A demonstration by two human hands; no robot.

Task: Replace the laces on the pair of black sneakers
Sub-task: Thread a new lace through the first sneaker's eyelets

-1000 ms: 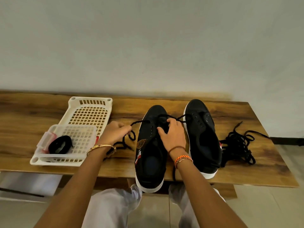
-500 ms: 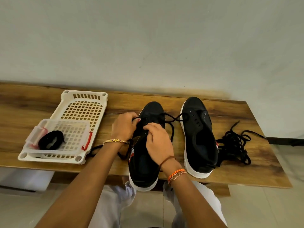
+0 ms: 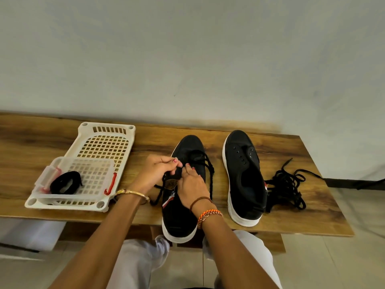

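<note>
The left-hand sneaker [image 3: 183, 197] of the black pair is shown lying toe-away on the wooden bench [image 3: 291, 224], partly laced, with a black lace [image 3: 209, 170] looped over its forefoot and trailing down both sides. The lace end is pinched between the curled fingertips of the left hand [image 3: 155, 174], while the right hand [image 3: 192, 188] is rested on the tongue area with its fingers curled at the eyelets; whether the lace is also gripped by it cannot be told. The step in hand is judged to be threading an eyelet; it is best done with the tip held close to its end, the eyelet flap steadied, and slack drawn evenly on both sides. The second sneaker [image 3: 244, 180] is set just beside, unlaced, its eyelets open. A tangle of loose black laces [image 3: 288, 184] is seen touching its right side. Well to the left, a white perforated tray [image 3: 104, 140] is placed, carrying a clear basket [image 3: 91, 180] in which a coiled black lace [image 3: 65, 182] is held. A plain pale wall [image 3: 187, 59] is seen behind, tiled floor [image 3: 333, 263] below.
</note>
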